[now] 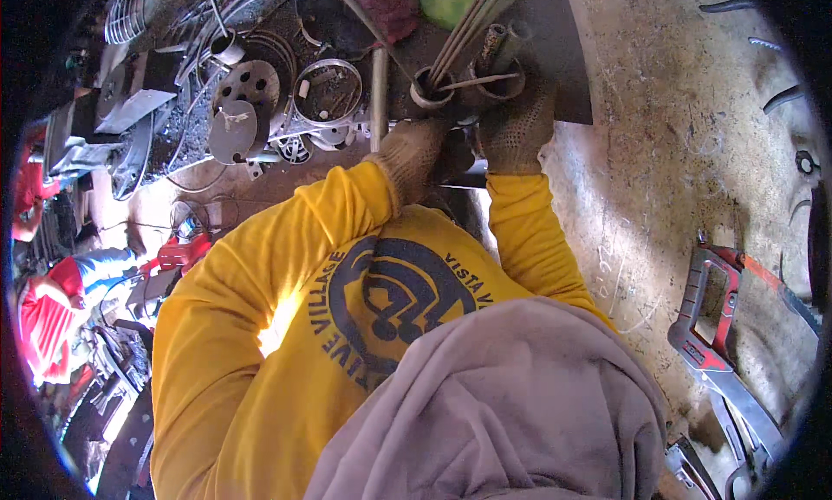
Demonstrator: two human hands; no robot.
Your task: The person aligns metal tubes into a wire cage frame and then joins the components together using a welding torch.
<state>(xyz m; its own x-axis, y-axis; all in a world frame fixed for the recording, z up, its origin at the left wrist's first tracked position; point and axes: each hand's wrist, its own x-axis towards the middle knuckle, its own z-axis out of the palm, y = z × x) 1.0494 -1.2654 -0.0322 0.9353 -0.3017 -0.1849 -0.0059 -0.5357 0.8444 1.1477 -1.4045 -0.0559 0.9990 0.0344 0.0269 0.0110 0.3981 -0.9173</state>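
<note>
Between the left hand (pixel 414 158) and the right hand (pixel 517 138), both in knitted gloves, a dark piece (pixel 459 155) shows partly; fingers are hidden, so I cannot tell how either hand grips. Just ahead stand two round cups (pixel 430 93) with thin rods (pixel 468 34), while a metal pipe (pixel 379 97) lies beside the left hand.
</note>
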